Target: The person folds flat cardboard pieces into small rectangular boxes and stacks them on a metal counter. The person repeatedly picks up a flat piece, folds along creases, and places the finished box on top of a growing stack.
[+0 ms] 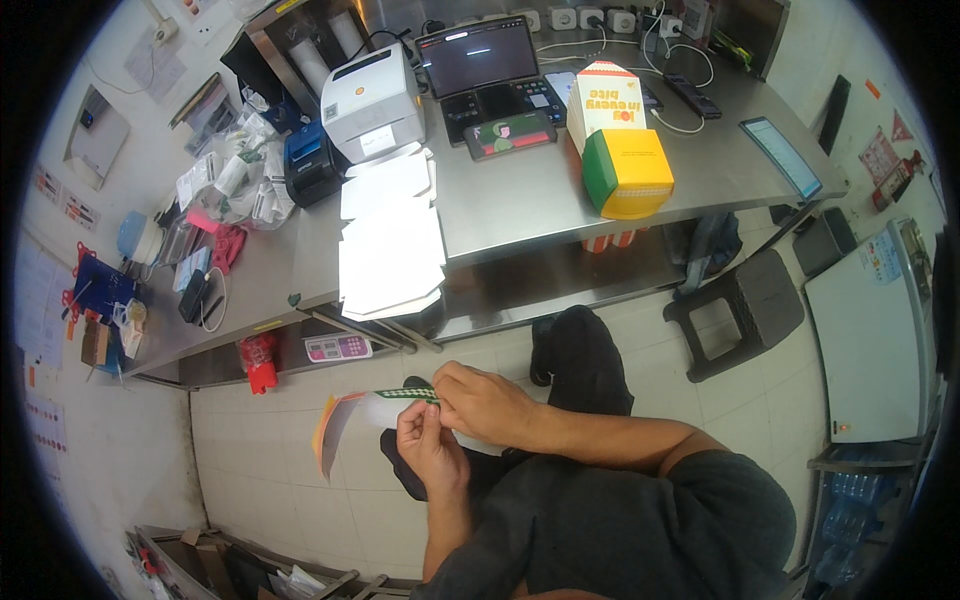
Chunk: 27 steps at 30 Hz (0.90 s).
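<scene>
Above my lap I hold a thin printed food carton (405, 393), partly folded. It has a green-and-white checked strip, a pale inner face and an orange-yellow panel that hangs to the left. My left hand (432, 455) pinches the strip's right end from below, thumb and fingers together. My right hand (485, 405) is closed round the same end from above, almost touching the left hand. Both hands cover that end of the carton.
On the steel table (490, 205) lies a stack of flat white cartons (390, 245). A yellow-and-green carton (630, 175) stands near the front edge. Behind are a label printer (370, 100), a laptop (480, 60) and a phone (510, 137). A dark stool (740, 310) stands to the right.
</scene>
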{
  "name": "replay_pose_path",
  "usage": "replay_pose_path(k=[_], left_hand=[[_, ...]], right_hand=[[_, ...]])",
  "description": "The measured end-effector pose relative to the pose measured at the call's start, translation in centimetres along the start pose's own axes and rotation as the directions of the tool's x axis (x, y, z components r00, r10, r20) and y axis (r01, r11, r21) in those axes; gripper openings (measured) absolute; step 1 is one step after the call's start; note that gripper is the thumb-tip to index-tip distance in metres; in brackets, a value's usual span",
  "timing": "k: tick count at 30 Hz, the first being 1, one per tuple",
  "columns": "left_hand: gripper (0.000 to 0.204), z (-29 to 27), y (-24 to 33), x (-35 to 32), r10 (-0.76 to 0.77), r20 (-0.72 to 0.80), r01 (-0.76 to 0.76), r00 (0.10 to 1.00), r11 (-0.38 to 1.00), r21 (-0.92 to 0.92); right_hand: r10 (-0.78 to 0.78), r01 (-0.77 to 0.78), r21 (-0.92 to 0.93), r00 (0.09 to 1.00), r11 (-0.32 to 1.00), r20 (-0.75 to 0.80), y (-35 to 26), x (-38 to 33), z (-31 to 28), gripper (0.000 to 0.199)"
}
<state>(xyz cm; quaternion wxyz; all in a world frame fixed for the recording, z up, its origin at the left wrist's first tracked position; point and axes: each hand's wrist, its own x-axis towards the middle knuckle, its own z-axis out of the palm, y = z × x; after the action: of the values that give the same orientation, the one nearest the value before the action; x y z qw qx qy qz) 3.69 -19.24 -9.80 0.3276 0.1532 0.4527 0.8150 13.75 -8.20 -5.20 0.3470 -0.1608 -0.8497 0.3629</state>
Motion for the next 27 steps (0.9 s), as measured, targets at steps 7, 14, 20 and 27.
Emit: replay_pose_path(k=[7, 14, 20, 27], left_hand=[[0.017, -1.2, 0.0, 0.4, -0.02, 0.064, 0.029, 0.998, 0.991, -0.131], [0.016, -1.0, -0.2, 0.2, -0.057, 0.057, 0.065, 0.997, 0.985, -0.157], [0.016, -0.6, 0.3, 0.7, -0.049, 0.086, 0.063, 0.995, 0.983, -0.174], [0.013, -0.3, 0.4, 0.9, -0.101, 0.112, 0.118, 0.989, 0.98, -0.16]], right_hand=[[-0.001, 0.0, 0.026, 1.0, 1.0, 0.026, -0.2, 0.4, -0.3, 0.025], [-0.003, 0.003, 0.021, 1.0, 1.0, -0.007, 0.0, 0.3, 0.0, 0.021], [0.075, -0.075, 0.255, 0.997, 0.964, 0.011, 0.7, 0.5, -0.4, 0.011], [0.148, -0.16, 0.27, 0.987, 0.949, 0.064, 0.7, 0.3, -0.9, 0.011]])
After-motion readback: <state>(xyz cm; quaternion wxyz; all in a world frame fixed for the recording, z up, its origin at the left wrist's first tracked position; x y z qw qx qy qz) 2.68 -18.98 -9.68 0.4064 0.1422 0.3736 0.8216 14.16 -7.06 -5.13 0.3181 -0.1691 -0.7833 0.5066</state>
